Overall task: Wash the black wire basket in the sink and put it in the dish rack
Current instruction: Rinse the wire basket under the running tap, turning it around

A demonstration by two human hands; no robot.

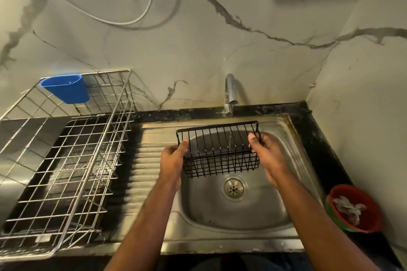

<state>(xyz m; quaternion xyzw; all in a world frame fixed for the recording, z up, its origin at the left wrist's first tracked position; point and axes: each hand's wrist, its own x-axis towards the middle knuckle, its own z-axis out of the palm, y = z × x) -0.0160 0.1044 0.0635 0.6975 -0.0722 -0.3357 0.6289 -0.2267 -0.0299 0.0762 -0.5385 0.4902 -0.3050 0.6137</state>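
Head view has our left hand (172, 161) and right hand (267, 156) clamping the black wire basket (220, 152) ends under the faucet (230, 94); wet wires could slip into the sink (293, 211) below them.

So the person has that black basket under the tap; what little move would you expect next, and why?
Probably a tilt or turn of the black wire basket under the thin stream from the tap. Left hand and right hand grip its ends over the sink, and the water meets only one spot.
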